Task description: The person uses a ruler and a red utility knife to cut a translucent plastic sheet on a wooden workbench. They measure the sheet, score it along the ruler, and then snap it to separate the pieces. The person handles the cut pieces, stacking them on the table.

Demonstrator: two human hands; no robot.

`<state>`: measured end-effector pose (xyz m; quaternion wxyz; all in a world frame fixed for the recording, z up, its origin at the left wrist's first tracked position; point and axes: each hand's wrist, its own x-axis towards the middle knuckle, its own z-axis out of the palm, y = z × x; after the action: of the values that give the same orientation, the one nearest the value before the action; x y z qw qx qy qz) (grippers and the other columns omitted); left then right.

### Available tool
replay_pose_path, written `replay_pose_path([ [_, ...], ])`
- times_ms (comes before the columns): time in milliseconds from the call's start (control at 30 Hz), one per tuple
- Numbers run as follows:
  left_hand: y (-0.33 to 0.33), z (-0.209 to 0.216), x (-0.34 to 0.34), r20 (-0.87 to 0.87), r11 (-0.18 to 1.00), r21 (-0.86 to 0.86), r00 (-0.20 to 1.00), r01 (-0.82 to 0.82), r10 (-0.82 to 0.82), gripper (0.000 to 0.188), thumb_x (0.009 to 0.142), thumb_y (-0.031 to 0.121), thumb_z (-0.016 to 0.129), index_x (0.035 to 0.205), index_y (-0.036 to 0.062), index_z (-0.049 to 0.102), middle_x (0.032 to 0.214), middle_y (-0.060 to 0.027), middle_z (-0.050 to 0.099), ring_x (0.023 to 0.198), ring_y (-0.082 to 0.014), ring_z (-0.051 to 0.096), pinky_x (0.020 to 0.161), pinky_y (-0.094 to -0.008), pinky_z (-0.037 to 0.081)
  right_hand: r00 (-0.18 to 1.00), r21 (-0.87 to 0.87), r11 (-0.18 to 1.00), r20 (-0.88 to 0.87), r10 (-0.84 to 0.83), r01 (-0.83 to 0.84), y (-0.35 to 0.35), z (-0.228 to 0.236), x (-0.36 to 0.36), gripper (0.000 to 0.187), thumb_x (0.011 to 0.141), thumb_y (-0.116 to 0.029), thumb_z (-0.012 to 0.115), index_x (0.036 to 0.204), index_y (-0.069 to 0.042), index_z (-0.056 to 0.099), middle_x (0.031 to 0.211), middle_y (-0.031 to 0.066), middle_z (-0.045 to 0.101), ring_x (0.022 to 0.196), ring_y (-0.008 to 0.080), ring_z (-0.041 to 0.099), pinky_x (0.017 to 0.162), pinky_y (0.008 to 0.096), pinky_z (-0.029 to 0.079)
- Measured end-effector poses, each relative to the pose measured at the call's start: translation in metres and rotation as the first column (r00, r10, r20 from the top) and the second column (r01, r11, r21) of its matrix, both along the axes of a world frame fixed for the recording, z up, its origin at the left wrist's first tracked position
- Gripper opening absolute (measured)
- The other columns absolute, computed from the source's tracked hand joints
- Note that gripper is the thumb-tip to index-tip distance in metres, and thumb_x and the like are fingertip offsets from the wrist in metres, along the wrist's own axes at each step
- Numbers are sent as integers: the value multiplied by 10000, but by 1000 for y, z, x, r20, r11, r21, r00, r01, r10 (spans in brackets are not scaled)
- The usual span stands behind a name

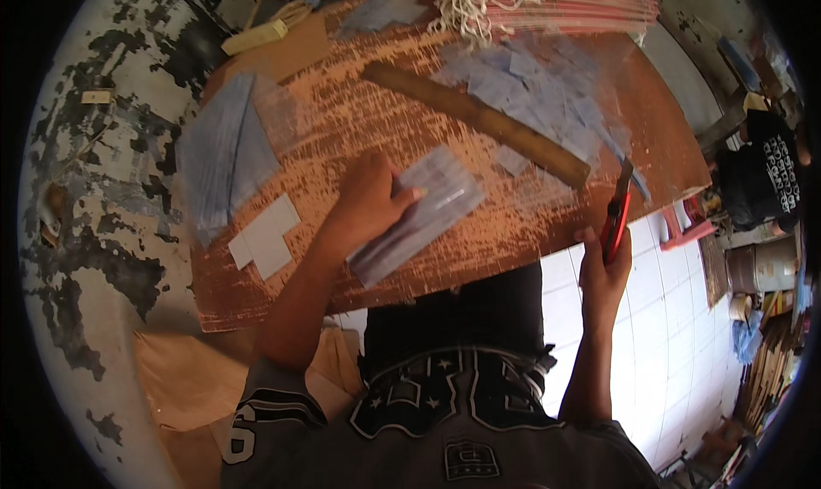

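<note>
My left hand [369,200] is closed at the edge of a flat, glossy bluish plastic sheet [445,190], with its thumb lying over the top. The sheet rests slantwise near the table's front edge and may be several layers thick. Held upright past the table's right front edge, a red utility knife [615,224] has its blade out and pointing away from me. My right hand [605,262] is wrapped round its handle. A long, worn wooden strip [479,117] lies diagonally on the table beyond the sheet.
The table [333,130] has a scratched brown top. Bluish plastic scraps [547,96] heap at the right, beside a plastic stack [227,151] and white cards [265,237] at the left. Red rods with white cords [547,6] lie at the back. Another person [761,173] is far right.
</note>
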<state>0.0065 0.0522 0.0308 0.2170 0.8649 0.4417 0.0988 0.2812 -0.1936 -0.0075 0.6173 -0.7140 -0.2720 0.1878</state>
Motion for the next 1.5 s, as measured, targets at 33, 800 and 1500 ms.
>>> replay_pose_path([
  [33,-1,-5,0,-8,1000,15,1000,20,-20,465,928,382,861,1020,-5,621,1055,-184,604,1026,-335,581,933,-463,484,1000,-5,1000,1,-2,2,-2,-1,-2,271,1097,-179,672,1308,-26,597,917,22,735,526,7,435,452,202,327],
  [800,-26,57,5,117,997,-37,991,68,-63,310,967,232,822,1093,-30,715,847,-150,702,792,-251,691,771,-422,523,937,163,937,-117,329,-309,16,12,-39,285,1154,-239,594,1344,-29,563,901,32,698,709,74,609,645,243,501],
  [1500,-53,54,4,17,927,354,991,120,-135,223,979,195,768,1089,18,692,999,-180,721,923,-403,713,801,-503,552,810,24,833,249,530,-553,73,42,-96,365,1149,-259,601,1389,1,510,868,167,649,734,298,666,696,415,517],
])
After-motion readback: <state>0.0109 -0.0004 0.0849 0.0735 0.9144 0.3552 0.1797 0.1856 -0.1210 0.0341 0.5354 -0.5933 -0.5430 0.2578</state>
